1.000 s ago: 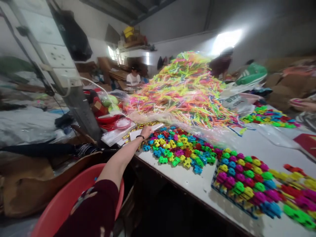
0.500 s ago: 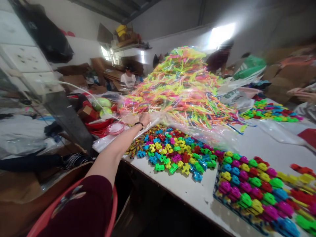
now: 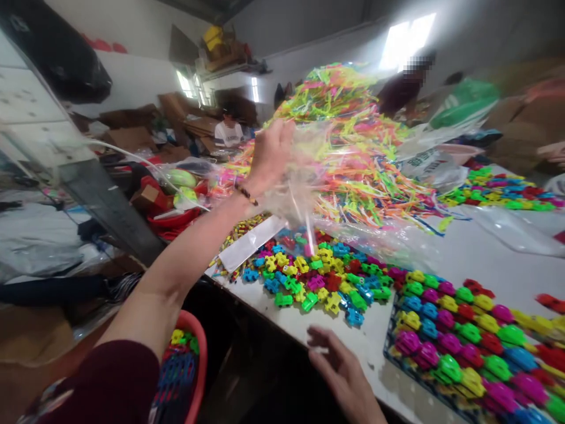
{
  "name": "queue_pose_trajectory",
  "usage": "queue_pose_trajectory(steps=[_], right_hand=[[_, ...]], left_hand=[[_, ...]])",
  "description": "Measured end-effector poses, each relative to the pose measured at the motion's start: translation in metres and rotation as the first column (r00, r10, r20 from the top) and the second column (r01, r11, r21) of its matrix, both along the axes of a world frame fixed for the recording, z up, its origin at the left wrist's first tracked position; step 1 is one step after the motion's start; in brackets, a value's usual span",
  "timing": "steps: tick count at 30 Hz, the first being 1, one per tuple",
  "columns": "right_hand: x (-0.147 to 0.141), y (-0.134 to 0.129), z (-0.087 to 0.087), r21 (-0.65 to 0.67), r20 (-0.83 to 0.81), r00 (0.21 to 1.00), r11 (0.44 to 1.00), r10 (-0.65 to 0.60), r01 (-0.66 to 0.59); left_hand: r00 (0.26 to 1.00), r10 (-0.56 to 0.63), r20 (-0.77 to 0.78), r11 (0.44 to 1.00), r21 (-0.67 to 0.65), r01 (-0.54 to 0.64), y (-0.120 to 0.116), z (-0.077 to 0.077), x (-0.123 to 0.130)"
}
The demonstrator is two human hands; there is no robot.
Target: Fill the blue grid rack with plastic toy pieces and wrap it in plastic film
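My left hand (image 3: 270, 154), with a dark beaded bracelet at the wrist, is raised in front of the heap of bright plastic strips. Its fingers are closed on a clear plastic bag (image 3: 300, 182), which hangs down blurred by motion. Under the bag, small toy cars (image 3: 315, 282) in several colours lie loose on the table. A white flat strip (image 3: 251, 242) lies left of them, over small yellow-red pieces. At the table's front edge is my right hand (image 3: 339, 368), fingers slightly bent and apart. Something small and white shows by its fingertips; I cannot tell what it is.
Neon strips (image 3: 353, 176) form a tall heap at the back. Rows of toy cars (image 3: 468, 330) fill a dark tray at right. A red basket (image 3: 200, 365) with coloured parts stands below left, and a metal post (image 3: 112, 200) rises beside the table. Two people are farther back.
My left hand has risen from the table beside the heap, lifting the clear plastic bag. The white strip now shows fully. My right hand has come into view at the bottom.
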State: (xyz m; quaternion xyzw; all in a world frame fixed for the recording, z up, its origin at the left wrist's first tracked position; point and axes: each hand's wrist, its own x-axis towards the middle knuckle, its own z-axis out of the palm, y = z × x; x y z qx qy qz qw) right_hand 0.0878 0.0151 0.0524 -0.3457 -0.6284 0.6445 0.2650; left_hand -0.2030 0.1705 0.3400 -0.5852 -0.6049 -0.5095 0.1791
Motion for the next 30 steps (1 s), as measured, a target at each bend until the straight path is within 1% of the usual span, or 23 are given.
queue_pose_trajectory(steps=[1, 2, 4, 5, 7, 9, 10, 12, 15, 16, 18, 19, 21, 23, 24, 25, 26, 27, 28, 29, 30], right_hand=[[-0.008, 0.006, 0.008, -0.06, -0.116, 0.992, 0.997, -0.051, 0.045], [-0.015, 0.011, 0.016, -0.123, -0.241, 0.964, 0.989, -0.11, 0.082], [-0.023, 0.022, 0.032, -0.235, -0.451, 0.868, 0.966, -0.209, 0.111], [-0.022, 0.026, 0.039, -0.276, -0.52, 0.82, 0.955, -0.24, 0.104], [-0.013, 0.033, 0.049, -0.313, -0.587, 0.764, 0.945, -0.268, 0.091], [0.004, 0.036, 0.056, -0.31, -0.591, 0.745, 0.94, -0.309, 0.145], [0.015, 0.036, 0.059, -0.299, -0.581, 0.742, 0.936, -0.334, 0.187], [0.035, 0.032, 0.064, -0.282, -0.552, 0.736, 0.919, -0.391, 0.277], [0.056, 0.023, 0.069, -0.265, -0.529, 0.727, 0.899, -0.438, 0.349], [0.059, 0.02, 0.07, -0.249, -0.509, 0.735, 0.894, -0.448, 0.372], [0.06, 0.014, 0.068, -0.186, -0.426, 0.782, 0.89, -0.455, 0.417], [0.059, 0.012, 0.067, -0.145, -0.369, 0.813, 0.892, -0.451, 0.429], [0.059, 0.009, 0.065, -0.074, -0.279, 0.851, 0.894, -0.444, 0.442], [0.065, 0.01, 0.069, -0.02, -0.262, 0.839, 0.872, -0.476, 0.489], [0.071, 0.011, 0.075, 0.013, -0.259, 0.825, 0.853, -0.502, 0.522], [0.078, 0.013, 0.082, 0.058, -0.243, 0.82, 0.836, -0.519, 0.546], [0.085, 0.015, 0.092, 0.115, -0.208, 0.831, 0.831, -0.516, 0.544], [0.092, 0.016, 0.103, 0.184, -0.155, 0.864, 0.845, -0.479, 0.502], [0.097, 0.016, 0.115, 0.253, -0.088, 0.907, 0.871, -0.413, 0.421], [0.1, 0.016, 0.127, 0.307, -0.014, 0.946, 0.899, -0.323, 0.312], [0.1, 0.016, 0.138, 0.343, 0.056, 0.974, 0.92, -0.222, 0.19]], left_hand=[[0.999, -0.05, -0.01, 0.999, 0.02, 0.05, -0.015, -0.009, 0.02], [0.993, -0.119, -0.002, 0.993, 0.029, 0.119, -0.029, -0.021, 0.039], [0.972, -0.228, 0.05, 0.974, 0.022, 0.228, -0.056, -0.052, 0.07], [0.957, -0.274, 0.097, 0.962, 0.011, 0.275, -0.066, -0.068, 0.081], [0.928, -0.323, 0.187, 0.943, -0.015, 0.332, -0.078, -0.098, 0.093], [0.91, -0.322, 0.262, 0.939, -0.034, 0.342, -0.082, -0.122, 0.096], [0.904, -0.309, 0.294, 0.942, -0.04, 0.335, -0.082, -0.13, 0.095], [0.888, -0.294, 0.355, 0.943, -0.045, 0.33, -0.081, -0.142, 0.094], [0.854, -0.292, 0.429, 0.938, -0.045, 0.344, -0.084, -0.152, 0.095], [0.844, -0.29, 0.45, 0.937, -0.045, 0.346, -0.085, -0.155, 0.098], [0.817, -0.293, 0.497, 0.932, -0.041, 0.36, -0.087, -0.161, 0.103], [0.794, -0.301, 0.529, 0.927, -0.033, 0.374, -0.087, -0.166, 0.106], [0.718, -0.316, 0.62, 0.913, -0.008, 0.409, -0.089, -0.178, 0.109], [0.647, -0.297, 0.702, 0.899, -0.023, 0.438, -0.094, -0.19, 0.109], [0.649, -0.278, 0.708, 0.885, -0.073, 0.459, -0.099, -0.195, 0.108], [0.688, -0.263, 0.677, 0.874, -0.134, 0.467, -0.106, -0.198, 0.107], [0.751, -0.261, 0.606, 0.869, -0.192, 0.457, -0.116, -0.197, 0.106], [0.818, -0.279, 0.503, 0.872, -0.225, 0.436, -0.126, -0.193, 0.107], [0.868, -0.315, 0.384, 0.882, -0.22, 0.417, -0.138, -0.185, 0.11], [0.891, -0.367, 0.268, 0.889, -0.181, 0.421, -0.15, -0.173, 0.115], [0.881, -0.442, 0.17, 0.876, -0.133, 0.464, -0.161, -0.158, 0.123]])
